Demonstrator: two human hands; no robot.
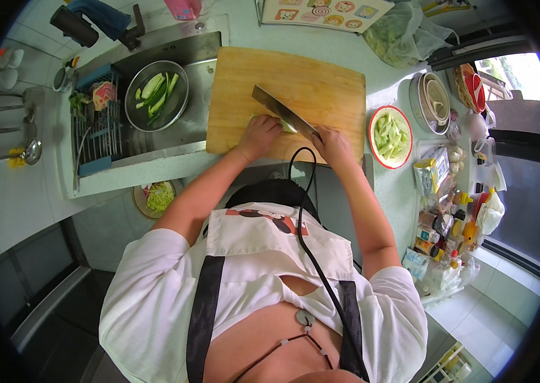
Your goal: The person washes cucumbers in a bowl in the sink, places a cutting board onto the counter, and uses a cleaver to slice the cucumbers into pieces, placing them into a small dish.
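My right hand (pixel 335 147) is closed round the handle of a broad-bladed kitchen knife (pixel 282 112). The blade slants up and to the left over the wooden cutting board (pixel 321 70). Beside the blade, my left hand (pixel 261 136) has its fingers curled down on a pale green piece of vegetable (pixel 288 127). Most of that piece is hidden by the fingers and the knife. To the right of the board, a red-rimmed white plate (pixel 408 121) holds cut pale green vegetable pieces (pixel 387 135).
The sink (pixel 199 76) on the left holds a metal bowl (pixel 182 105) with green vegetable lengths and a blue-edged rack (pixel 95 165). Shavings fill a bin (pixel 137 203) below the counter. Stacked basins (pixel 420 105) and several bottles (pixel 427 233) crowd the right side. A black cable (pixel 302 223) hangs before me.
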